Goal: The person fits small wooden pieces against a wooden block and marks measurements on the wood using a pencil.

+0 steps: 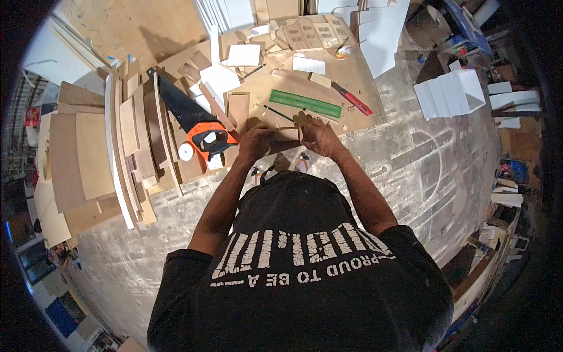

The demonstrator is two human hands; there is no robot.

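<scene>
Between my two hands is a small brown wooden piece, box-like, held near the front edge of the work board. My left hand has its fingers closed on the left end. On the right end, my right hand grips with bent fingers. Just beyond them lies a green ruler, with a dark pencil beside it. A red utility knife rests past the ruler's right end. Left of my left hand is a handsaw with an orange and black handle.
Wood strips and panels are stacked at the left. White cards and a model facade with windows lie at the back of the board. A white roll sits by the saw. A white box stands at the right.
</scene>
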